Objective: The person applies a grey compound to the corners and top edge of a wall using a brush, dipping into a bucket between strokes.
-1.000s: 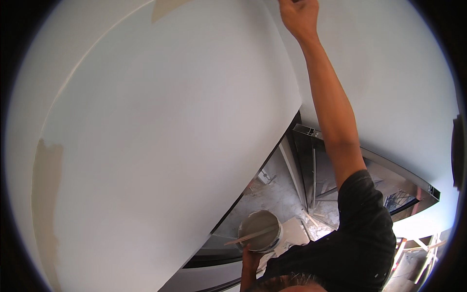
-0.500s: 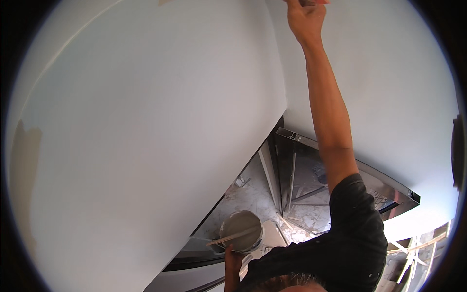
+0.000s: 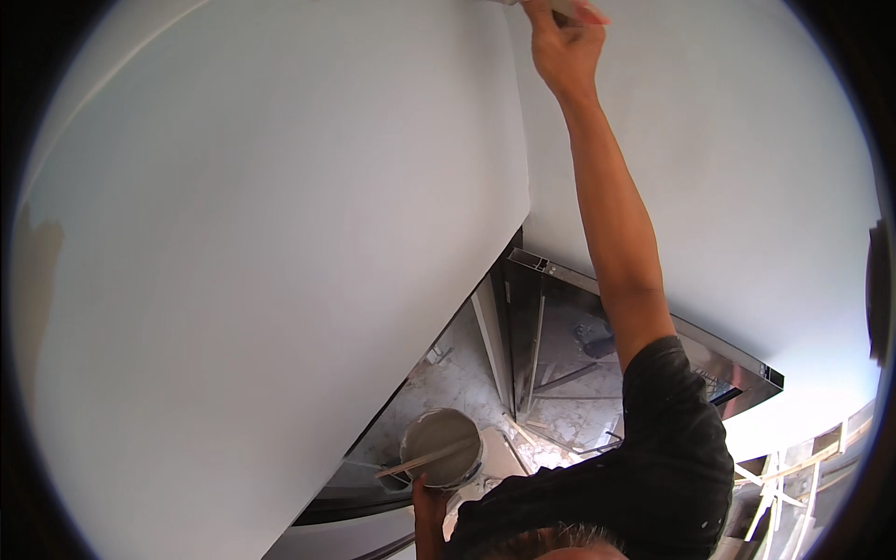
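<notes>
My right arm stretches up the wall, and my right hand [image 3: 569,54] is closed round a putty knife [image 3: 592,13] with a red end. The top edge of the view cuts the knife off; it is close to the inside corner where two pale walls meet. Low down, my left hand [image 3: 429,495] is closed beside the rim of a round bucket [image 3: 480,455] of grey-beige paste. A wooden stick [image 3: 420,461] slants across the bucket, close to my left thumb. Most of the left fingers are hidden, so their grasp is unclear.
A large pale wall [image 3: 280,233] fills the left, a second wall [image 3: 747,187] the right. Below the corner juts a dark metal frame [image 3: 644,308]. Pale floor [image 3: 457,373] shows far below, with debris. Wooden strips [image 3: 775,485] lie at the lower right.
My right hand has moved slightly left and down in the view, showing more of the tool. The whole scene has shifted left; my left hand stays beside the bucket.
</notes>
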`<state>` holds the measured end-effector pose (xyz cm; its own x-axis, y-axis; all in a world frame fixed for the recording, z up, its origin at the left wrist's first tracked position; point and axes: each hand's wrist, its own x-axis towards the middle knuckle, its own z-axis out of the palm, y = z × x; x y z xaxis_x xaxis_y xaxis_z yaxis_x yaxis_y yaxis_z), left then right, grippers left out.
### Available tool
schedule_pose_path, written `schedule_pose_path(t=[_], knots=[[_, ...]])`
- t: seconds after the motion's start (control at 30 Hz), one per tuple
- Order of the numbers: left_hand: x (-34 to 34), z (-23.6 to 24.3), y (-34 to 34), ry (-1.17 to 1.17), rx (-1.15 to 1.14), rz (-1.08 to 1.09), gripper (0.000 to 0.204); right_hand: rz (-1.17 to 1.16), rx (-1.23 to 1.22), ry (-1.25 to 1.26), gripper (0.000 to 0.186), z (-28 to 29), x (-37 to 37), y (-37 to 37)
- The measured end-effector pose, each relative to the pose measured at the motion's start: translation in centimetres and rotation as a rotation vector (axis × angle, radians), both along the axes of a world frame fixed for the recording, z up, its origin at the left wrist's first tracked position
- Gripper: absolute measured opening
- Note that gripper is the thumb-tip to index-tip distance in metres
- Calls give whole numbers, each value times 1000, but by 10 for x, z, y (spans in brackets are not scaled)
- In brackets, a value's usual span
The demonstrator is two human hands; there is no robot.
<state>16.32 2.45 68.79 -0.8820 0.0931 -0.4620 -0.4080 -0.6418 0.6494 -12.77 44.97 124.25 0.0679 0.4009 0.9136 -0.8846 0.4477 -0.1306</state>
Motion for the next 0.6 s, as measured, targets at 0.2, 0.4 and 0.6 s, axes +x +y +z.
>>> schedule_pose_path(t=[0.2, 0.4, 0.6], knots=[[1, -11, -4, -30, -10, -27, 85, -88, -49, -17, 22, -1, -8, 12], [2, -15, -2, -2, -28, -25, 86, -173, -87, -46, 18, 6, 11, 15], [5, -10, -3, -36, -32, 20, 81, -24, -2, 69, 14, 7, 22, -22]])
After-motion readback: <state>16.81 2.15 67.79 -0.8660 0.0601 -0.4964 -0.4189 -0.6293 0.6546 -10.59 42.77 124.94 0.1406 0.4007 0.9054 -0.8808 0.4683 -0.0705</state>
